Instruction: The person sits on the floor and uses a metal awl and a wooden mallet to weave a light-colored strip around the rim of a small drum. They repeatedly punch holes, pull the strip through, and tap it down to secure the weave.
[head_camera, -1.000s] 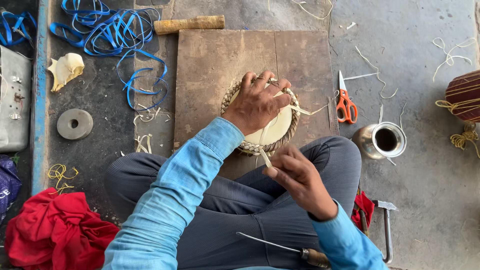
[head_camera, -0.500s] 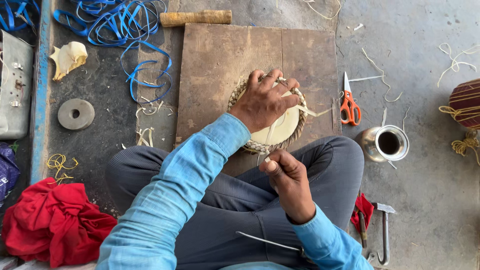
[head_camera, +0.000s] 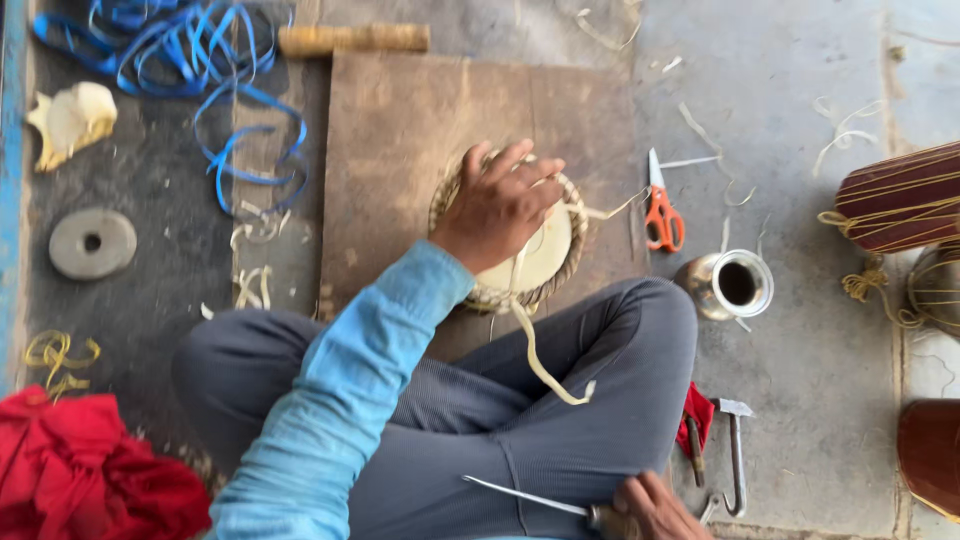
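Observation:
A round cream disc (head_camera: 548, 255) with a braided rim lies on a wooden board (head_camera: 400, 130) in front of my crossed legs. My left hand (head_camera: 495, 205) presses down on its top, fingers spread across it and over the far rim. A pale strip (head_camera: 535, 355) trails loose from the disc across my right thigh. At the bottom edge of the view my right hand (head_camera: 655, 505) closes on the handle of a thin metal spike (head_camera: 520, 495) that lies over my lap.
Orange-handled scissors (head_camera: 662, 215), a metal cup (head_camera: 730, 285) and a small hammer (head_camera: 735, 450) lie to the right. Dark red drums (head_camera: 900, 205) stand at the far right. Blue straps (head_camera: 190, 50), a stone ring (head_camera: 92, 243), red cloth (head_camera: 80, 470) and a wooden stick (head_camera: 350, 40) lie to the left and behind.
My right hand let go of the pale strip and dropped to the spike's handle by my lap. The strip now hangs slack. My left hand's fingers spread flatter on the disc.

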